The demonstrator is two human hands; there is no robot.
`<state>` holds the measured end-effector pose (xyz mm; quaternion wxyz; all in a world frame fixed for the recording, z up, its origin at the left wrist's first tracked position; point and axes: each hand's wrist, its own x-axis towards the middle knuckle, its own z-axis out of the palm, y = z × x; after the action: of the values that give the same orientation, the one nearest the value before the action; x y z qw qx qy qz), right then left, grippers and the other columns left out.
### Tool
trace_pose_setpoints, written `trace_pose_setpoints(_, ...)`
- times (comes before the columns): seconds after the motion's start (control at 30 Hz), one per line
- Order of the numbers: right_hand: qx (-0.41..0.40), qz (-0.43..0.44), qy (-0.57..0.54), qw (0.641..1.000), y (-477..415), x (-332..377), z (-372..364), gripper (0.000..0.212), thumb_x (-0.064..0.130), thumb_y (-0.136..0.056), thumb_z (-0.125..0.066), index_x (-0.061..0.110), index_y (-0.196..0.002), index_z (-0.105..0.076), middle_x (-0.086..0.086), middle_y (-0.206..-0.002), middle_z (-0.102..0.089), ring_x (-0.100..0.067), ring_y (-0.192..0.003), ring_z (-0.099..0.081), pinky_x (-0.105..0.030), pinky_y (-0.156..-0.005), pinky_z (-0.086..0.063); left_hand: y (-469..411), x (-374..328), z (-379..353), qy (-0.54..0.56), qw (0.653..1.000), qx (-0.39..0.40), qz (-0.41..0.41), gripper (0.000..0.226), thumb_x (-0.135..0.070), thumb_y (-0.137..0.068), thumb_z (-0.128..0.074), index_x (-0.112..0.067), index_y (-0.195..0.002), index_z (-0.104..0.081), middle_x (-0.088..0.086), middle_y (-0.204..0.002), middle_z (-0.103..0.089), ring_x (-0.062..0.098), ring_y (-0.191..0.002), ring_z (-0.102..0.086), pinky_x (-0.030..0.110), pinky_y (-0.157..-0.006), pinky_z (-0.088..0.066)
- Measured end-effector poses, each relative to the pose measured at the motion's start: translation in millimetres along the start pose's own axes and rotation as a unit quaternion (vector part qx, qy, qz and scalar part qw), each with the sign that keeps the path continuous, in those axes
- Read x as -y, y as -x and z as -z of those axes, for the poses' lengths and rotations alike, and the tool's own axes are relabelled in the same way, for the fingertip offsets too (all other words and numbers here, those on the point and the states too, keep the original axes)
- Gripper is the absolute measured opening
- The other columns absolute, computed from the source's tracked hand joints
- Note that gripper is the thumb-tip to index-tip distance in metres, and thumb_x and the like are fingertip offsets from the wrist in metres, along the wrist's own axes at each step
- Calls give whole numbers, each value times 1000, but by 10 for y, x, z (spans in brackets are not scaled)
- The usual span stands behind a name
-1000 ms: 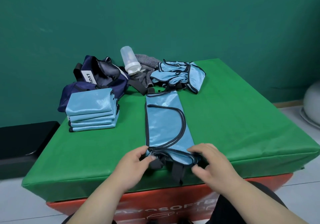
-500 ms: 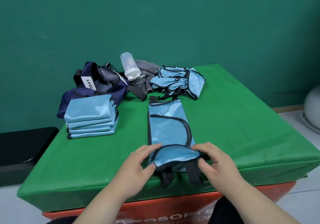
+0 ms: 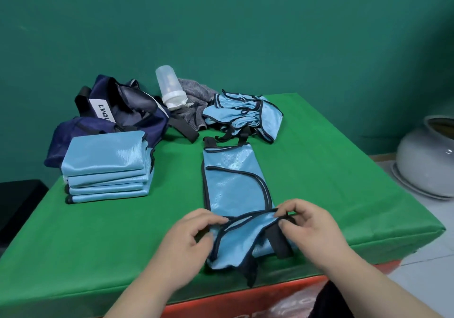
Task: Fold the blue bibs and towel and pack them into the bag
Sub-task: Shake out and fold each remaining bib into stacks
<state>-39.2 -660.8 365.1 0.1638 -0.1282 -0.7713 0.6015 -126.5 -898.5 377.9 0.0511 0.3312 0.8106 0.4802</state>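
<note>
While bib [image 3: 235, 185] lies lengthwise ahead, left hand [image 3: 186, 241], right hand [image 3: 312, 226] pinch near edge.

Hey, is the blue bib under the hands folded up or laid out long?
Partly folded: the bib lies as a long narrow strip; the left hand and right hand pinch its near end.

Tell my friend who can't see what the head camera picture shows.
A left hand and a right hand pinch the near end of a long blue bib on a green table. Behind lie a stack of folded bibs, a navy bag, a bottle, a grey towel and a pile of unfolded bibs.
</note>
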Motion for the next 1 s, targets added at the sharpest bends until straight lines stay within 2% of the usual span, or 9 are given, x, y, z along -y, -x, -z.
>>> trace_pose_setpoints(0.17, -16, -48, -22, 998, -68, -5, 43, 22, 34, -58, -70, 24, -78, -71, -38, -81, -61, -23, -70, -46, -40, -68, -32, -14, 28, 180, -10, 989, 146, -26, 74, -4, -75, -56, -56, -127, -52, -29, -139, -42, 11, -121, -56, 35, -105, -45)
trace_pose_setpoints(0.23, -35, -56, -49, 997, -83, 0, 46, 13, 22, -61, -70, 21, -74, -72, -34, -72, -61, -23, -70, -46, -39, -69, -33, -38, 34, 182, -59, 980, 188, -38, 74, -15, -81, -65, -65, -130, -40, -38, -142, -30, 0, -133, -39, 18, -111, -29)
trace_pose_setpoints(0.3, -38, -63, -60, 996, -97, 11, 33, 10, 14, -65, -67, 21, -71, -72, -22, -67, -61, -24, -70, -45, -38, -69, -32, -48, 16, 143, -83, 974, 202, -50, 70, -28, -81, -72, -68, -129, -38, -42, -143, -23, -5, -137, -28, 12, -109, -21)
trace_pose_setpoints(0.53, -66, -73, -51, 994, -153, 3, 79, 18, -5, -78, -69, 11, -70, -71, -16, -64, -59, -24, -66, -45, -37, -67, -36, -21, -21, 3, -166, 951, 253, -59, 63, -39, -87, -70, -69, -128, -31, -45, -144, 4, -1, -132, -16, 24, -99, -40)
trace_pose_setpoints(0.63, -69, -67, -40, 995, -160, 25, 73, 27, -14, -83, -63, 8, -70, -69, -9, -61, -61, -17, -59, -50, -26, -58, -44, -32, 48, -111, -205, 955, 194, -95, 49, -37, -91, -65, -59, -125, -38, -36, -142, -15, 6, -123, -27, 23, -98, -36)
trace_pose_setpoints(0.73, -65, -66, -38, 995, -160, 45, 60, 29, -15, -83, -62, 9, -70, -69, -9, -62, -61, -14, -56, -50, -19, -54, -45, -52, 109, -200, -198, 967, 101, -120, 26, -40, -84, -57, -44, -109, -55, -28, -122, -41, 10, -102, -44, 15, -88, -33)
trace_pose_setpoints(0.8, -61, -65, -40, 995, -162, 47, 63, 30, -14, -83, -63, 11, -68, -70, -11, -65, -62, -16, -61, -51, -24, -58, -45, -56, 106, -216, -136, 985, 61, -84, 26, -47, -77, -53, -41, -102, -58, -26, -111, -50, 9, -96, -52, 16, -83, -39)
trace_pose_setpoints(0.9, -51, -65, -61, 995, -156, 41, 72, 26, -9, -82, -67, 13, -69, -70, -12, -70, -66, -21, -68, -53, -33, -67, -44, -61, 58, -232, -28, 998, 22, -44, 28, -47, -81, -51, -23, -84, -65, -15, -98, -58, 10, -90, -59, 33, -81, -50)
trace_pose_setpoints(1.0, -34, -72, -74, 994, -127, 63, 56, 9, 10, -70, -71, 19, -72, -70, -14, -73, -64, -25, -73, -46, -41, -72, -32, -69, 46, -250, 28, 999, -30, -2, 40, -47, -83, -52, -11, -77, -68, -6, -89, -63, 15, -85, -62, 40, -79, -50)
